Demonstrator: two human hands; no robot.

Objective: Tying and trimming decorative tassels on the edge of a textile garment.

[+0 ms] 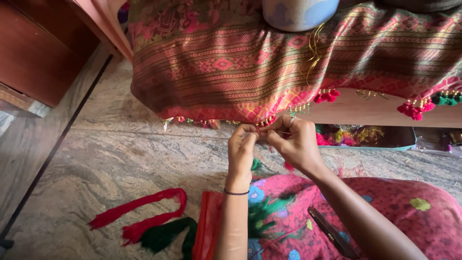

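Both hands — left hand (242, 144), right hand (293, 142) — each grip pinching thread (283, 132) at patterned cloth's (231, 72) fringe.

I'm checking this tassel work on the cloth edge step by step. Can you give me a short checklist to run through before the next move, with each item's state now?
1. Both hands at the cloth edge: left hand and right hand pinch together under the patterned cloth: ok.
2. Thread held between the fingers: too fine to see: cannot tell.
3. Finished red tassel hangs from the hem: ok.
4. Spare red yarn and green yarn lie close on the floor: ok.
5. Needle in hand: cannot tell.
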